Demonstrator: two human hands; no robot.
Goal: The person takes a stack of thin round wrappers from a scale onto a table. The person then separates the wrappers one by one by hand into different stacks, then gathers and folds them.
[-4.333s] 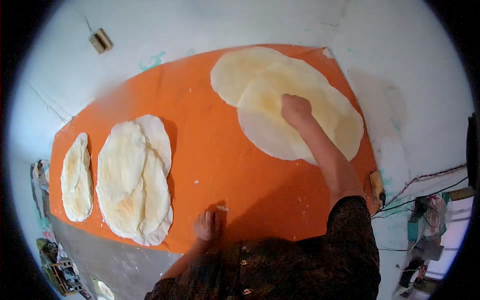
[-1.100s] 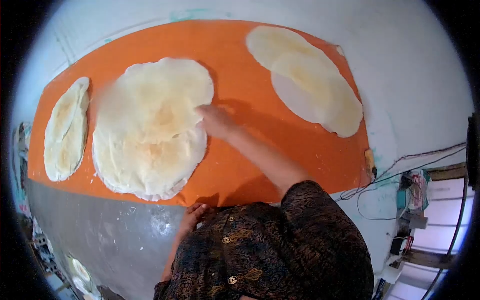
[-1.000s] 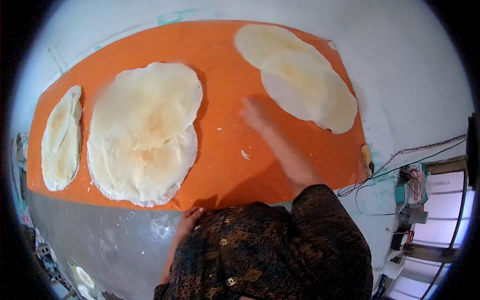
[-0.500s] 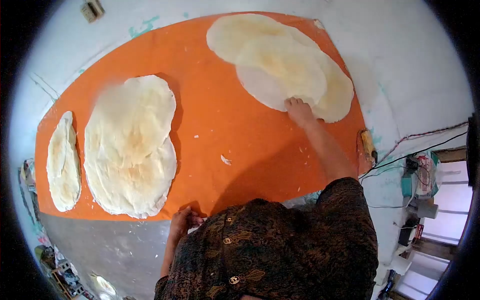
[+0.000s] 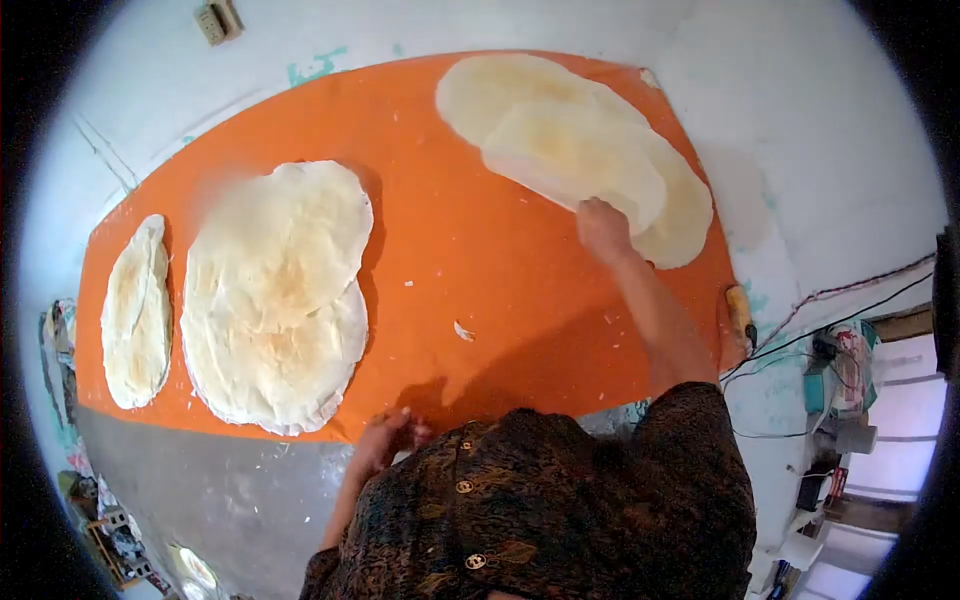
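Several thin round flatbreads overlap at the upper right of the orange cloth. My right hand is closed on the near edge of the top one, which looks slightly raised. At the cloth's front edge, close to my body, my left hand has its fingers curled and partly blurred; whether it holds anything cannot be made out. A large pile of flatbreads lies left of centre, and a narrow folded flatbread lies beside it at the far left.
A grey surface borders the cloth at the front left. A wooden-looking handle sits by the right edge, near cables along the wall. A wall socket is at the top left. Small flakes dot the cloth.
My right hand has closed on the flatbread's edge, which is now straighter and lifted. My left hand has shifted slightly up and right. The whole view has moved a little.
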